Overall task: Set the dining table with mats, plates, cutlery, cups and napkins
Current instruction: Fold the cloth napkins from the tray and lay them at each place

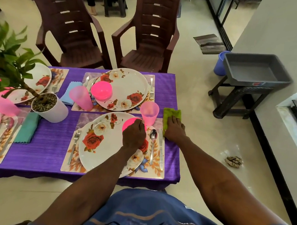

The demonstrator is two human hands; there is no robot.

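Two hands: left (134,135) curled on pink bowl (128,124), right (175,128) flat on green napkin (171,114)

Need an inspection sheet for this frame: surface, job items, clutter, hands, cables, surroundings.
Surface: purple tablecloth, floral mats laid.
Job's things: near floral plate carries pink bowl; fork left; spoon and knife right; pink plastic cup behind.
Clutter: crumpled wrapper on floor.
Hands: left hand over the bowl, grip unclear; right hand presses flat on green napkin.
Cables: nothing seen.
Surroundings: two brown plastic chairs, grey tub on stool, potted plant.
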